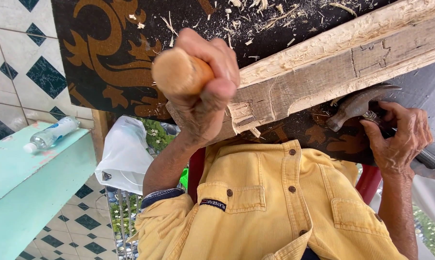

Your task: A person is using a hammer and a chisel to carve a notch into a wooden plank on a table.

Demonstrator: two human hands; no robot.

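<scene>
Wooden beam (342, 62) lies on table (97, 58), hammer (359, 103) beside it.

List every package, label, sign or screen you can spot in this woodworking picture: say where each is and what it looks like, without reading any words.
Plastic water bottle: lying on the pale green ledge at left; clear, blue-and-white label, white cap.
White plastic bag: hanging beside the ledge, under the dark patterned board; crumpled, translucent.
Shirt label: above the yellow shirt's chest pocket; small dark strip.
No signs or screens.
</scene>
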